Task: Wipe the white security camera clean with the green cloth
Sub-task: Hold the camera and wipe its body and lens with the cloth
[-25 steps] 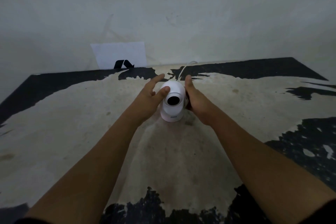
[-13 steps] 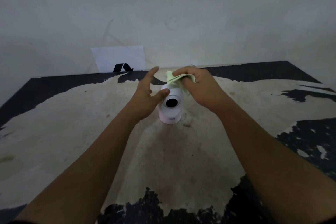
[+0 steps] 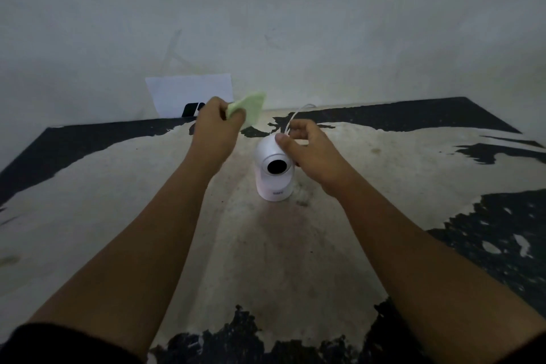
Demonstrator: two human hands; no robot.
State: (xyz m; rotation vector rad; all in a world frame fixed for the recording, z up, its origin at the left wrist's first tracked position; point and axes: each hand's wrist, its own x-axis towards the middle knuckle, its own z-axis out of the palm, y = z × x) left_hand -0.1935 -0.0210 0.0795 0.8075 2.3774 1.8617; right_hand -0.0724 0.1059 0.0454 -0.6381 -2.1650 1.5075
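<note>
Two bare forearms came in from the bottom corners of the frame, dark sleeve edges just showing at the very bottom. Under them was the worn tabletop [image 3: 295,260], pale and scuffed in the middle with ragged black patches of leftover coating along the bottom edge, the right side and the far rim.

Centre of the frame, the small white dome-shaped security camera [image 3: 274,170] stood upright on the pale part, its round black lens facing the viewer and a tiny bit of lettering on the base, too small to read. The right hand [image 3: 310,154] was up against the camera's top right side, thumb pressed on the dome just above the lens ring, the other fingers curled loosely behind; how firmly they held it I couldn't tell. A thin white cable [image 3: 295,115] rose from behind that hand and curved off toward the far edge.

Up and to the left of the camera, the left hand [image 3: 217,130] was raised clear of it, fingers pinched shut on the pale green cloth [image 3: 249,111], which stuck out to the right of the knuckles, not touching the camera.

Furthest back, a white sheet of paper [image 3: 189,93] leaned on the grey wall [image 3: 295,23], with a small black and white object [image 3: 192,109] at its lower edge that was too dim to make out.
</note>
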